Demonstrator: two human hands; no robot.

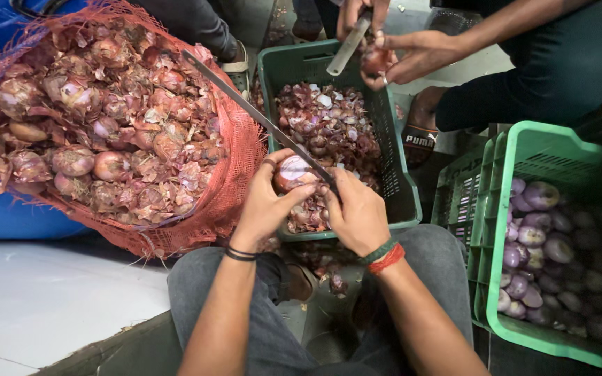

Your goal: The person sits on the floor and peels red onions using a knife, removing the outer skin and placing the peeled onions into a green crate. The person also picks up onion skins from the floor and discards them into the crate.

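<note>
My left hand grips a red onion with part of its skin off, held above the near end of a green crate. My right hand holds a long knife by the handle; the blade runs up and left from the onion, its edge against the bulb. The crate holds a heap of onion skins. Both hands touch the onion from either side.
A red mesh sack of unpeeled onions lies open at left, on something blue. A green crate of peeled onions stands at right. Across from me another person's hands hold an onion and a knife over the crate's far end.
</note>
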